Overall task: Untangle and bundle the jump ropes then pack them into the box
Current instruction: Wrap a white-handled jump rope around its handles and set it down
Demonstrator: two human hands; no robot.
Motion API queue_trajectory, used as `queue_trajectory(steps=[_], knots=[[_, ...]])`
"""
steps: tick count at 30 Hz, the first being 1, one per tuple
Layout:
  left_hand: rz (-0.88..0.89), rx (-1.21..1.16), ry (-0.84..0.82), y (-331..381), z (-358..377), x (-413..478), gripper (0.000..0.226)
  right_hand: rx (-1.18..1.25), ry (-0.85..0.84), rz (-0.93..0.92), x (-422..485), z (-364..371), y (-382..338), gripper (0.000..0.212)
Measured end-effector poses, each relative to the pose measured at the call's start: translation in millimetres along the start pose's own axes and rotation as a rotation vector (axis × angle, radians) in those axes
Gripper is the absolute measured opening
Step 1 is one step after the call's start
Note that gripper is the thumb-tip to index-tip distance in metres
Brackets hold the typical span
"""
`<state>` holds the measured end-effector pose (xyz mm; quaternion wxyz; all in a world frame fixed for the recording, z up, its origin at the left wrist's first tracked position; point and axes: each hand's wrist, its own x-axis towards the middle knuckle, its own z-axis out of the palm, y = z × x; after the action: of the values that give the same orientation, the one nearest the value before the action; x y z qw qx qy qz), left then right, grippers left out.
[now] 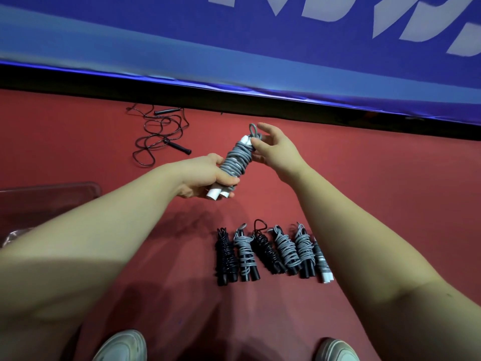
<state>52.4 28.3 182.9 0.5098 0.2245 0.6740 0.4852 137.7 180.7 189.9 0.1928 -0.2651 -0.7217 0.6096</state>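
The held bundle (235, 160) hides most of its handles under cord and the left hand (205, 175); whether the right hand (276, 152) pinches its loop is unclear. Left of the hands, the clear box (52, 190) runs off the edge. Below the right hand, a forearm half covers the last bundle (323, 269).

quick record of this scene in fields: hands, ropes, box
left hand: grips lower end of grey wound jump rope bundle with white handles
right hand: fingers at that bundle's top by its loop; grip unclear
finished row: six wound bundles, black and grey, side by side on red floor
loose rope: tangled black jump rope, on floor beyond the hands
box: clear plastic box, left edge
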Motion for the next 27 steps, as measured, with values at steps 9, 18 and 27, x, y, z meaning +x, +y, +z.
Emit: queue_trajectory(steps=[9, 18, 27], knots=[[0.028, 0.031, 0.149, -31, -4, 9, 0.034, -0.064, -0.068, 0.093, -10, 23, 14, 0.036], [-0.153, 0.302, 0.182, -89, -15, 18, 0.018, -0.176, -0.248, 0.323, -19, 52, 62, 0.033], [-0.323, 0.378, 0.118, -146, -8, 43, 0.019, -0.344, -0.366, 0.496, -17, 74, 108, 0.029]])
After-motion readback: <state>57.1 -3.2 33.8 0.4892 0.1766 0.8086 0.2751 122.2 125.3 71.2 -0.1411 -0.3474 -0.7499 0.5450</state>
